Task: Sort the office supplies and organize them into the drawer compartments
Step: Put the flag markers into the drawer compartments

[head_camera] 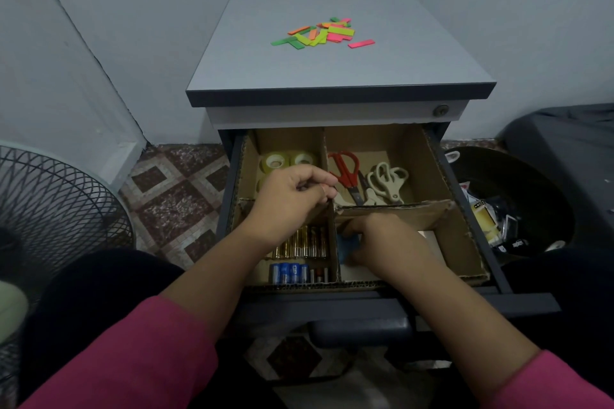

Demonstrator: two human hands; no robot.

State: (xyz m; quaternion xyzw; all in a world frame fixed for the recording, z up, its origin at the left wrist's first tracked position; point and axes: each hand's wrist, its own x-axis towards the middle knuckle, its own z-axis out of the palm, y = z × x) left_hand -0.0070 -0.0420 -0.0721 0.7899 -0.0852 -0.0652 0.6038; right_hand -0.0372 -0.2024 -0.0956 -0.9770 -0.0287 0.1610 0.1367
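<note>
Knocking the cardboard divider [393,209] askew is the main risk, since both hands crowd the open drawer [471,196] at centre frame. The left hand [292,199] hovers curled, seemingly empty; the right hand [382,244] grips something blue [347,244], perhaps a notepad. Scissors [368,178], tape rolls [285,161] and batteries [299,256] already fill compartments. Bright sticky flags [320,33] wait unsorted on the cabinet top [332,76], upper centre.

Wire fan guard [50,209] at left, patterned floor tiles [172,196], perhaps a dark bin [518,202] at right.

Dim, cool light, wide-angle bending at edges, drawer interior perhaps slightly soft
</note>
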